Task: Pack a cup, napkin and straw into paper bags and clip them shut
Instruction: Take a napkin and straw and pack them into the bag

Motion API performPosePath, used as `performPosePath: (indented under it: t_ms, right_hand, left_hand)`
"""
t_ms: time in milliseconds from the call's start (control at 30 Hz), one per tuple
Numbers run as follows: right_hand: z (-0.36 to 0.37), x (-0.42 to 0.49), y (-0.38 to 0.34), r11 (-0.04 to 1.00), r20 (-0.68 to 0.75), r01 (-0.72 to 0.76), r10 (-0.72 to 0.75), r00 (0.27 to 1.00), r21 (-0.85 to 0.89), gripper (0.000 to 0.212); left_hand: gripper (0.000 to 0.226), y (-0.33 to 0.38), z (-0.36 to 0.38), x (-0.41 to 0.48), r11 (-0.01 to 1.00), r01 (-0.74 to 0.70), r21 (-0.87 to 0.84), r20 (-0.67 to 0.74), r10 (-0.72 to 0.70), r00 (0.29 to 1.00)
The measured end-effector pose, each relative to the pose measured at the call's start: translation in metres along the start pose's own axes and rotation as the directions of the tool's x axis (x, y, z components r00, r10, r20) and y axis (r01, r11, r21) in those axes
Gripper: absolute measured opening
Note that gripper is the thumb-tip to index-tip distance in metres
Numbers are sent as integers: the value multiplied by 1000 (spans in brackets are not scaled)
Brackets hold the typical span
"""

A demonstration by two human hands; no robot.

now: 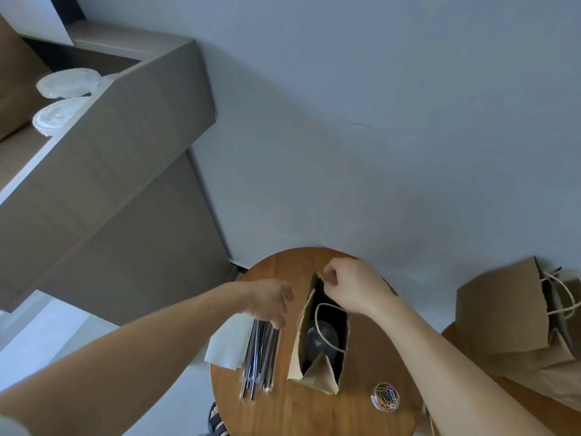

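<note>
1. R hand (349,286) pinches far rim of paper bag (317,377); thumb + fingers curled tight on the paper edge
2. L hand (270,302) has fingers curled down onto far ends of straws (261,357); can't tell if one is actually pinched
3. Bag stands upright mid round table (314,413), mouth wide; cup (322,339) w/ dark lid sits inside; rope handle droops over the opening
4. Straws lie just left of bag, partly on napkins (231,339); napkins overhang table's left edge
5. Clip tub (385,397) near right-front edge, apart from bag
6. Spare bags (503,309) lie on separate surface off right
</note>
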State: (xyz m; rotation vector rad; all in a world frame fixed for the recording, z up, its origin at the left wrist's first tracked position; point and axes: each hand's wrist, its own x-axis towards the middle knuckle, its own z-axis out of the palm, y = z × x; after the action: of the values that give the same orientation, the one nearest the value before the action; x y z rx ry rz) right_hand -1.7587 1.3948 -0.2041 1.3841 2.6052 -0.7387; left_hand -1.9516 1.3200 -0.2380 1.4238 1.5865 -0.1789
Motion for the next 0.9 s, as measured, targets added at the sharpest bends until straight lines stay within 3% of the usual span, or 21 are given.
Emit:
performPosePath:
  t_ms: [133,200,267,433,567,700,900]
  right_hand:
    - [13,20,-41,971,-132,44,-13,991,236,31]
    - [31,33,-65,951,-116,36,0,993,309,22]
    - [57,49,-86,943,-42,-28,45,998,332,28]
    - [151,95,-105,783,238,-371,288,927,499,32]
    - [239,104,-104,695,360,-555,427,830,456,35]
    - [305,103,-102,694,395,-630,501,770,348,39]
    - [338,109,-104,699,317,-666,589,743,262,36]
  left_hand:
    - [23,-28,-25,4,1000,16,-2,-274,-16,962]
    - [16,-47,-33,11,999,24,-47,-380,-40,924]
    - [19,-69,-38,18,990,40,-139,-423,-95,901]
    - [16,-129,-28,37,916,91,-390,-381,-250,890]
    - [13,-181,-1,56,863,208,-461,-314,-377,871]
    - [7,-221,28,74,795,258,-549,-221,-435,873]
    - [15,-246,56,89,733,256,-631,-171,-453,875]
